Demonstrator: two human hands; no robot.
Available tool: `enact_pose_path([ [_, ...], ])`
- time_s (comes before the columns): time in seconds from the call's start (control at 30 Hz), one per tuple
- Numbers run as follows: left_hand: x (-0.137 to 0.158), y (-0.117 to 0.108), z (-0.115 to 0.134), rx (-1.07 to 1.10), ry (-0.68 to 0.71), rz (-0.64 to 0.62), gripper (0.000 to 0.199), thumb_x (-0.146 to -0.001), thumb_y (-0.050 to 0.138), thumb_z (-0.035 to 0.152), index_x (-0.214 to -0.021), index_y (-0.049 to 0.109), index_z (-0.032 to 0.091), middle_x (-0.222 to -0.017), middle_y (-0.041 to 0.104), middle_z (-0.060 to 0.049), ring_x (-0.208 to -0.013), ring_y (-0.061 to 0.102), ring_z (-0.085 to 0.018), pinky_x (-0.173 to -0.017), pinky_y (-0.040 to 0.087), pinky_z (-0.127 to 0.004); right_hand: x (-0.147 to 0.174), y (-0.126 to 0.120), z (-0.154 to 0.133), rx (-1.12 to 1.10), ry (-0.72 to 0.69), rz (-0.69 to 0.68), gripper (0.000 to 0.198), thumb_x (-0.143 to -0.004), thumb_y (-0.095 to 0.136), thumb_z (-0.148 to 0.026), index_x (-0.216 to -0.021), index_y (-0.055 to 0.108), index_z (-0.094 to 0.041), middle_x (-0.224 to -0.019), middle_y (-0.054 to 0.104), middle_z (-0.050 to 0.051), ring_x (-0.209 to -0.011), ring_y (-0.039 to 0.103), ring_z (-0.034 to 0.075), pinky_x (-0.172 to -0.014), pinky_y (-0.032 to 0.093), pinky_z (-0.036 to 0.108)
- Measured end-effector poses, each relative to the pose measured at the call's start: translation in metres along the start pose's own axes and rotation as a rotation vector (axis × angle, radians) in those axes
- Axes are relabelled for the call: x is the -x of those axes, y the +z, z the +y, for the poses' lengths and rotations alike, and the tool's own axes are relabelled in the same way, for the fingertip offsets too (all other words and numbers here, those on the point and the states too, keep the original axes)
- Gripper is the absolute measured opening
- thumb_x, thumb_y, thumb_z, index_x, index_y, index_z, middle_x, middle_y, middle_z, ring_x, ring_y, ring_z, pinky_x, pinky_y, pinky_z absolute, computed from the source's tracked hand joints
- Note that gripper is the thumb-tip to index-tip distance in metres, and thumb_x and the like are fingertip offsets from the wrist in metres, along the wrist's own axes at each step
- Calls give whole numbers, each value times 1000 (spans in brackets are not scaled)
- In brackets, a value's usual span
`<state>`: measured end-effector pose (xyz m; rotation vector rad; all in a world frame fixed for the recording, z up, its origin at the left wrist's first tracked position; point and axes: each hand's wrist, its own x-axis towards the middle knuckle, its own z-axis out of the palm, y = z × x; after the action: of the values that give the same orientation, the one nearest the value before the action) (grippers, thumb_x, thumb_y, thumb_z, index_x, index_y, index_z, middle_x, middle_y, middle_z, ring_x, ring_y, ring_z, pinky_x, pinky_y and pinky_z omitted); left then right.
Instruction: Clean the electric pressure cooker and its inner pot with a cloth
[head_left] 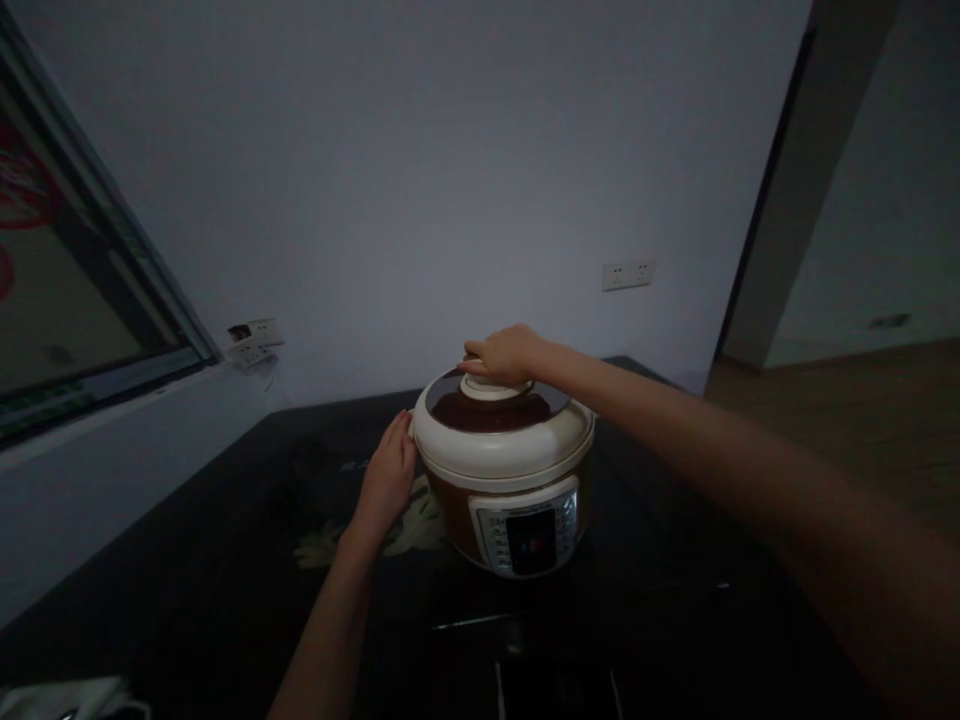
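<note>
An electric pressure cooker stands upright on a dark table. It has a cream rim, a brown body and a front control panel with a dark display. My right hand is closed over the round cream handle on top of the lid, coming in from the right. At the cooker's left side, my left hand holds the small side handle, its fingers close together; their grip is partly hidden. The lid sits on the cooker.
Behind the table is a pale wall with a double socket. Another socket hangs loose near the window. A white object lies at the lower left. A wooden floor shows through an opening at right.
</note>
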<state>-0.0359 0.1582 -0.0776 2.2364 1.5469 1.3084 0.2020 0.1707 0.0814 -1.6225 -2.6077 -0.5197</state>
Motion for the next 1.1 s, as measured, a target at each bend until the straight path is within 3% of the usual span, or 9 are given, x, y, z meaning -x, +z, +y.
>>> enact_pose_path([
  [0.17, 1, 0, 1, 5, -7, 5, 57, -97, 26, 33, -139, 52, 5, -149, 51, -20, -141, 46, -26, -120, 30, -45, 4, -4, -5, 2, 36, -6, 60, -102, 27, -57, -131, 61, -17, -120, 71, 21, -106, 68, 32, -82, 45, 39],
  [0.47, 1, 3, -4, 25, -4, 24, 53, -98, 26, 35, -138, 54, 14, -149, 52, -14, -141, 46, -23, -121, 29, -44, 2, -1, -10, -6, 90, 22, 59, -102, 28, -56, -129, 62, -15, -120, 70, 21, -111, 66, 33, -86, 46, 43],
  [0.7, 1, 1, -2, 28, -4, 11, 58, -97, 25, 39, -138, 53, 8, -148, 52, -19, -140, 46, -26, -120, 31, -44, 0, -3, -19, -35, 174, 26, 54, -101, 38, -57, -127, 61, -15, -121, 68, 12, -111, 65, 24, -95, 49, 47],
  [1.1, -2, 0, -7, 52, 15, 3, 59, -96, 25, 42, -137, 53, 10, -147, 53, -18, -139, 47, -27, -119, 32, -47, 4, -3, -25, -99, 242, 63, 46, -99, 50, -53, -123, 62, -16, -119, 67, 10, -107, 66, 23, -95, 52, 47],
])
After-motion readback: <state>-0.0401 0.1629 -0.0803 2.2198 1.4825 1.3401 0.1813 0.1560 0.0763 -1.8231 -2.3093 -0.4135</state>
